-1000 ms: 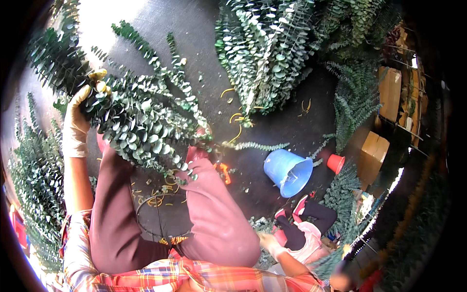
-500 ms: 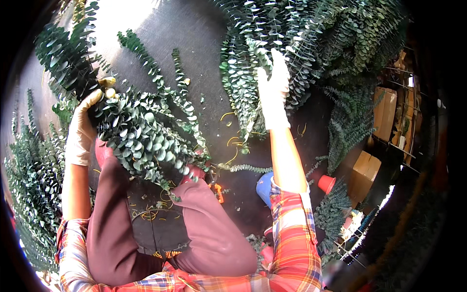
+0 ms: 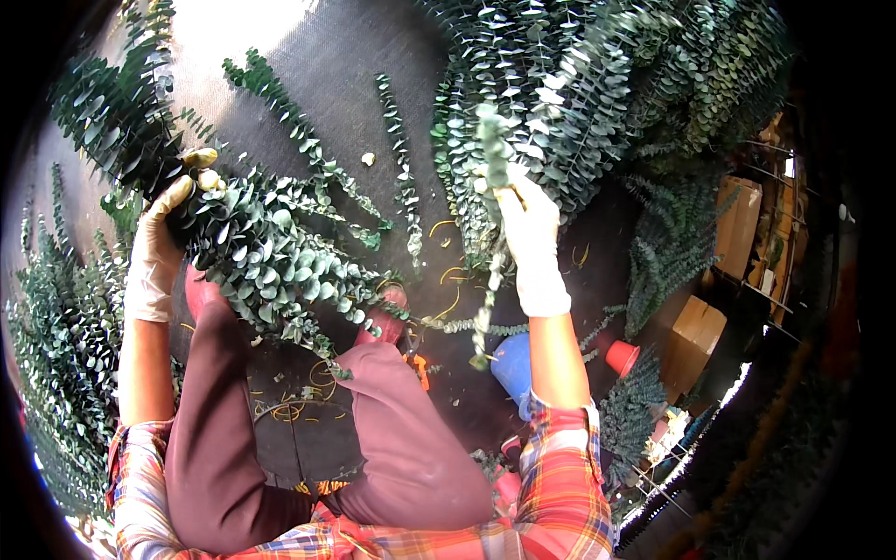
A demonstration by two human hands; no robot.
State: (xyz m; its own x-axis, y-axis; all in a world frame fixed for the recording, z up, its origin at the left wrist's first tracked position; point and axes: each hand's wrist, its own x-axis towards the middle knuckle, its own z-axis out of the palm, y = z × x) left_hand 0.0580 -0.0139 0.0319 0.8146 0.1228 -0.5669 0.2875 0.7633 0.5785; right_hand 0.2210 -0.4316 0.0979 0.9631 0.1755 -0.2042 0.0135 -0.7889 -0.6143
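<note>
My left hand (image 3: pixel 157 261), in a pale glove, is wrapped round a thick bunch of eucalyptus stems (image 3: pixel 271 247) that lies slantwise above my lower legs. The round grey-green leaves spread out on both sides of the grip. In a pale glove too, my right hand (image 3: pixel 532 229) pinches one eucalyptus sprig (image 3: pixel 492 145). This sprig runs upright through the fingers, its leafy top blurred and its lower end hanging down near the blue bucket. Just beyond that hand spreads a large eucalyptus pile (image 3: pixel 588 103).
Loose sprigs (image 3: pixel 401 154) lie on the dark floor between bunch and pile. More foliage (image 3: pixel 75 317) stands at the left. To the right are a blue bucket (image 3: pixel 511 366), a red pot (image 3: pixel 622 357) and cardboard boxes (image 3: pixel 693 343). An orange-handled tool (image 3: pixel 419 371) lies by my foot.
My right hand has drawn back from the pile toward me and now holds a single eucalyptus sprig. A loose sprig near the bunch has shifted right. My left hand keeps its grip.
</note>
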